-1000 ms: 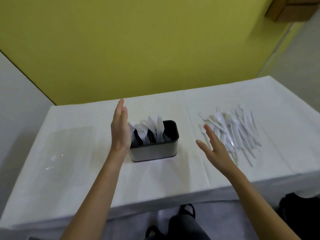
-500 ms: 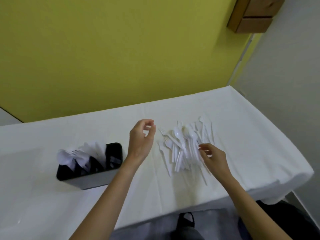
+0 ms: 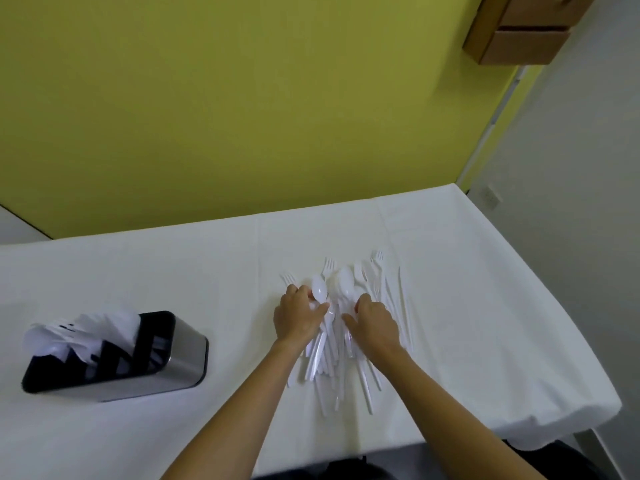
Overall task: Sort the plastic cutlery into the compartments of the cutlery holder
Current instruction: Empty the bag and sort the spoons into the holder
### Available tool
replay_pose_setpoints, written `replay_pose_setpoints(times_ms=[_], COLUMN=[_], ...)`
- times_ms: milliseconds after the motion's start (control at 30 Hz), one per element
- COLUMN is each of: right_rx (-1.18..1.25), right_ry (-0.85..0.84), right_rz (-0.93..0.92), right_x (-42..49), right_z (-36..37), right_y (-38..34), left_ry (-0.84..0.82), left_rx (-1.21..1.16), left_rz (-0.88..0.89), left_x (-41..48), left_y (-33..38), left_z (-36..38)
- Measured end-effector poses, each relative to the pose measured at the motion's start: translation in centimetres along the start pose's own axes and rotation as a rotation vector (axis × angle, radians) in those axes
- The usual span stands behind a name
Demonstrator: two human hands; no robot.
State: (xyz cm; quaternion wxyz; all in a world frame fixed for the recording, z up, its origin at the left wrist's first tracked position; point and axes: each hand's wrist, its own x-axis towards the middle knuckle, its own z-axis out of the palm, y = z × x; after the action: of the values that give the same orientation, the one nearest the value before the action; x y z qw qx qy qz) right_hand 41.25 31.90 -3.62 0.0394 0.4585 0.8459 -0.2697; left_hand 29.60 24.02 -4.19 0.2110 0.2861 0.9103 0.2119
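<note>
We are at the picking step. Both hands are down in the pile of cutlery (image 3: pixel 330 370), which lies on the table (image 3: pixel 485 306) right of its middle, handles pointing to the near edge and forks and spoons fanned toward the far edge.

Our left hand (image 3: pixel 299 318) has its fingers and thumb curled about a spoon (image 3: pixel 319 292) just below its bowl, at the left side of the pile. Our right hand (image 3: pixel 375 323) is just beside it, fingers bent down into the heap. We cannot tell whether it has hold of a piece or only presses on them.

The holder (image 3: pixel 183 355) stands well apart, toward the table's left edge. White cutlery fills its left compartments, and the one at its right end looks empty from here.

As we judge it, much of the sorting is left, since the pile is large. The next move calls for lifting the spoon free without dragging its neighbours along, then carrying it leftward to the compartment that already holds spoons. Which one that is, blur hides from us.
</note>
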Motion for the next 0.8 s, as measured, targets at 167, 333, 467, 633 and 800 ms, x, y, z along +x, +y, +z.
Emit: replay_pose_setpoints(times_ms=[167,333,467,633,800], right_rx=[0.066,0.222,0.573,0.791,0.639], right_ry=[-0.062,-0.055,-0.052,-0.048,0.04], right_rz=[-0.071,-0.096,-0.032,0.022,0.011], right_x=[0.5,0.2,-0.2,-0.7,-1.1], right_z=[-0.6,-0.9,-1.5,-1.7,-0.1], right_y=[1.8,3.1,3.2,2.7,2.9], left_ry=[0.01,0.058,0.029,0.019,0.048], left_rx=[-0.323,-0.653,-0.791,-0.845,-0.635], left_rz=[-0.152,-0.212,-0.197,-0.094,-0.121], left_x=[0.4,0.3,0.0,-0.5,0.7], left_y=[-0.6,-0.1,0.5,1.6,0.9], left_z=[-0.5,-1.7,-2.2,-2.2,-1.6])
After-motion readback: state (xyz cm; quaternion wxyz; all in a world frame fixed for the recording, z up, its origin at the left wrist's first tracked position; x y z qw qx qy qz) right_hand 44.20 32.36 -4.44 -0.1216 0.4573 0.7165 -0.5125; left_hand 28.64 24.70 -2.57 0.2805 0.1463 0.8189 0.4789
